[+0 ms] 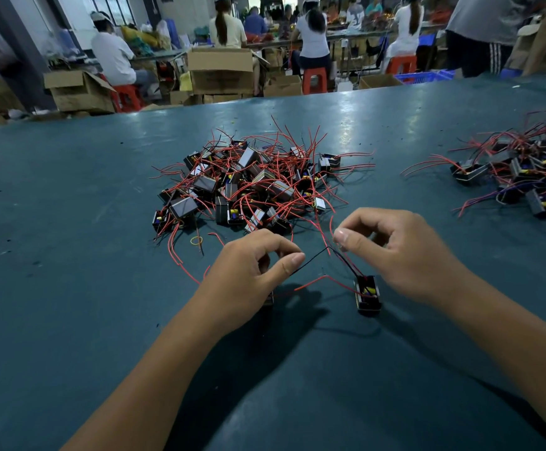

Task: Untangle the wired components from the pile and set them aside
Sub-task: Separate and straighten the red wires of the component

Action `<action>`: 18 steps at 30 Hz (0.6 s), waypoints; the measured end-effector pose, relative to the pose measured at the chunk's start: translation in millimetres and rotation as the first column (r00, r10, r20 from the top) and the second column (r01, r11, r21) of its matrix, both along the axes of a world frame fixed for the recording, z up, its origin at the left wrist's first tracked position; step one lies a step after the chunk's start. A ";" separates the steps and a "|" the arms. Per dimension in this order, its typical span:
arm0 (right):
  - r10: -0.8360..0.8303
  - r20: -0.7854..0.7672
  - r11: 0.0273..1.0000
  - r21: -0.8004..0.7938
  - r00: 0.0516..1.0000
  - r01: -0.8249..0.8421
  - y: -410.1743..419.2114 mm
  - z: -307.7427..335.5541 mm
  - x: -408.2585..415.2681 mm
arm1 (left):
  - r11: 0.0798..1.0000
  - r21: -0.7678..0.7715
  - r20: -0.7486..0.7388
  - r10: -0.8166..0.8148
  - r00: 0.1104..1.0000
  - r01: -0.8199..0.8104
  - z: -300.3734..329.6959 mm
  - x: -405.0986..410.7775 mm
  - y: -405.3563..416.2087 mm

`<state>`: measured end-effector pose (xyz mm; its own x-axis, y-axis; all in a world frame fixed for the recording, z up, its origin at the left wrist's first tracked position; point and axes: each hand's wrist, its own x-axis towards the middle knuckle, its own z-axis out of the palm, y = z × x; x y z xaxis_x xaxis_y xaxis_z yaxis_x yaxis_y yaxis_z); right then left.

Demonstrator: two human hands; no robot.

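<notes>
Black wire (pixel 310 259) runs taut, left hand (pixel 252 271) pinching its end | right hand (pixel 395 252) pinches near its bend | component (pixel 367 296) on surface (pixel 69 222), below right hand, nearest | pile (pixel 248 187) beyond.

This is a factory assembly hall. A broad teal worktop (pixel 102 222) fills the foreground, carrying a pile of small black wired components (pixel 248 183) with red leads. Beyond the worktop's far edge stand open cardboard cartons (pixel 221 71) on the floor. Behind the cartons, seated workers (pixel 112 56) in white caps sit on red plastic stools (pixel 314 80) along long benches, and blue crates (pixel 423 76) lie to the cartons' right.
</notes>
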<state>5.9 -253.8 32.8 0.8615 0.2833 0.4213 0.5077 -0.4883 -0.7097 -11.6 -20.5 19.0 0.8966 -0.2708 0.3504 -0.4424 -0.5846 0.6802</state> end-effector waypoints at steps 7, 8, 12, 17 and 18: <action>-0.018 -0.044 0.988 -0.152 0.999 0.011 1.4 -4.0 -1.7 | 0.992 0.116 0.060 -0.049 0.997 0.042 -0.4 -0.7 -3.4; -0.022 -0.038 0.988 -0.156 0.999 0.016 1.9 -4.6 -1.8 | 0.990 0.138 0.068 -0.049 0.997 0.039 -0.5 -1.0 -3.4; -0.038 -0.032 0.994 -0.102 0.999 0.035 1.0 -2.7 -1.1 | 0.993 0.114 0.082 -0.011 0.997 0.002 0.4 0.9 1.0; -0.011 -0.025 0.994 -0.104 1.000 0.008 0.2 -1.8 0.0 | 0.993 0.116 0.068 -0.008 0.998 0.000 1.5 1.8 4.5; -0.008 -0.024 0.995 -0.103 1.000 0.006 -0.4 -0.8 0.7 | 0.993 0.118 0.058 -0.004 0.998 -0.003 2.2 1.9 5.3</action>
